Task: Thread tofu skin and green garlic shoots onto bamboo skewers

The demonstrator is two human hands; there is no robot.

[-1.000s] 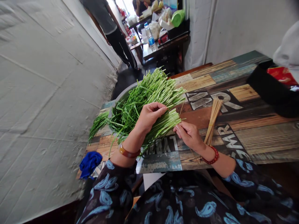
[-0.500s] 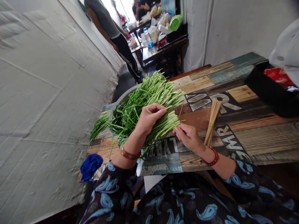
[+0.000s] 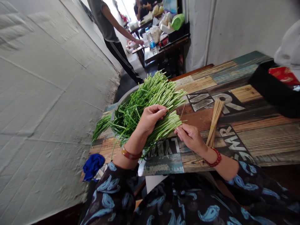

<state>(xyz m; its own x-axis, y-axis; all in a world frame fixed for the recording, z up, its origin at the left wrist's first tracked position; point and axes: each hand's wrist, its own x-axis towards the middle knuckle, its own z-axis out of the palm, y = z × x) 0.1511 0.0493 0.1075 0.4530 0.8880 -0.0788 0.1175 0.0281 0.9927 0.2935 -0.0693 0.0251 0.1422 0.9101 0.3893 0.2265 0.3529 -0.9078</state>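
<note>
A large heap of garlic chives (image 3: 157, 93), pale stem ends toward the right, fills a grey basin (image 3: 125, 97) and spills over its rim. My left hand (image 3: 152, 118) rests over the heap, thumb and fingers closed on stems. A smaller bunch of stems (image 3: 171, 122) lies in front of it, with evened ends. At those ends my right hand (image 3: 189, 136) is pinched, its fingertips against the lowest stems. One thin stick (image 3: 183, 110) shows beside the stem ends. To the right of my right hand lies a banded bundle of wooden skewers (image 3: 214, 122).
A blue cloth (image 3: 93, 167) lies at the table's left end. On the right are a black box (image 3: 264, 90) and a red packet (image 3: 284, 76). Behind, a person (image 3: 112, 29) stands by another table with a water bottle (image 3: 151, 42) and bags. A white wall (image 3: 42, 109) runs along the left.
My hands keep nearly the same hold on the stems. The view has shifted slightly. The standing person in the background has stretched an arm toward the far table.
</note>
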